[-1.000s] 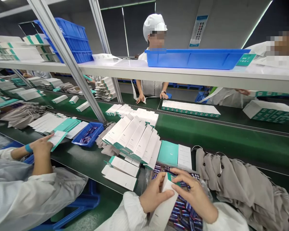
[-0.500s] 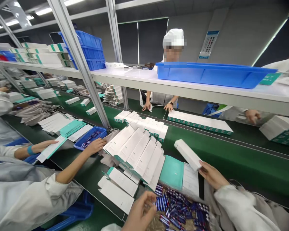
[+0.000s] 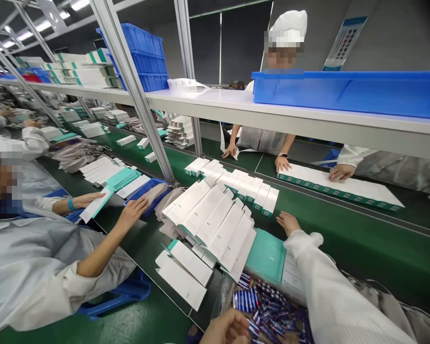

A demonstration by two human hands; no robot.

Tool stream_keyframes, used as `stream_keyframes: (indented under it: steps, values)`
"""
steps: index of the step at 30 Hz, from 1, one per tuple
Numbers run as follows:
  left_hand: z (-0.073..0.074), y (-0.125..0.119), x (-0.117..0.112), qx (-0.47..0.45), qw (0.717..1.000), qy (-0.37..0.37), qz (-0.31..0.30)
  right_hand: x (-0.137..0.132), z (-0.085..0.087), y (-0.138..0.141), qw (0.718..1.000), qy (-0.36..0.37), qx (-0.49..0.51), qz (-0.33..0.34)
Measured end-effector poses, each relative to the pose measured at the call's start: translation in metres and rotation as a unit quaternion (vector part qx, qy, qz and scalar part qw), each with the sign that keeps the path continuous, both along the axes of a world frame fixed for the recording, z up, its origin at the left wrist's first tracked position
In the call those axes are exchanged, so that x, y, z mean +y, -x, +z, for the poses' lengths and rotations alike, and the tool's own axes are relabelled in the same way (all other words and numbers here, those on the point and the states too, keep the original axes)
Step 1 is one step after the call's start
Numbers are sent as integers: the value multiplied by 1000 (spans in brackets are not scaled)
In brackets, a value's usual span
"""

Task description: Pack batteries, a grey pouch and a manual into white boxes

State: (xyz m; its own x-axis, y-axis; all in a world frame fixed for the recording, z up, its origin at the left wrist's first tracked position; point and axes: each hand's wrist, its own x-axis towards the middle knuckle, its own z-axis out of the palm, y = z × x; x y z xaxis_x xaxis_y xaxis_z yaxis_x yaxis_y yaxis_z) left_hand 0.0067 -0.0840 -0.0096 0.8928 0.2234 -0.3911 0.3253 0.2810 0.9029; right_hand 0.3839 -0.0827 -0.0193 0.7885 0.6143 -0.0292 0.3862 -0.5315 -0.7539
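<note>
White cartons (image 3: 211, 224) lie in overlapping rows on the green belt (image 3: 344, 229). The left hand (image 3: 225, 328), cut off by the frame edge, curls just above a clear bag of blue-and-silver cylinders (image 3: 268, 306); whether it pinches anything cannot be told. Beside a teal card (image 3: 266, 255), the right hand (image 3: 288, 222) rests open on the belt, no longer holding a carton.

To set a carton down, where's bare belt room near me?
Green conveyor belt lies bare right of your right hand, below the long carton row. Another strip runs between the flat white cartons and the blue tray. Crowded: the overlapping white cartons and the blue-wrapped cylinders.
</note>
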Motion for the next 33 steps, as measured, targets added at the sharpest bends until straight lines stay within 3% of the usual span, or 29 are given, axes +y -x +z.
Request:
stream_keyframes:
  steps: [5, 10, 14, 19, 21, 24, 28, 30, 33]
  values:
    - [-2, -8, -8, 0, 989, -115, -90, -48, -3, 38, 988, 116, -29, 93]
    - [-3, -11, -15, -17, 982, -153, -110, -56, 3, 66, 973, 181, -96, 112]
    - [3, -9, -17, -23, 980, -176, -86, -51, 15, 73, 970, 181, -122, 110]
    - [15, -7, -15, 0, 977, -206, -46, -63, 32, 83, 982, 110, -131, 83]
    - [16, -9, -13, 2, 987, -161, -22, -77, 40, 86, 990, 60, -114, 66]
    - [15, -15, -10, 3, 1000, 10, 23, -105, 53, 100, 996, -16, -76, 51]
    - [17, -26, -6, 5, 963, 256, 82, -143, 59, 157, 990, -113, -62, 61]
    - [18, -30, -4, -8, 943, 328, 58, -158, 53, 196, 978, -142, -71, 133]
    - [11, -32, -3, -23, 943, 329, 37, -172, 42, 239, 935, -110, -70, 331]
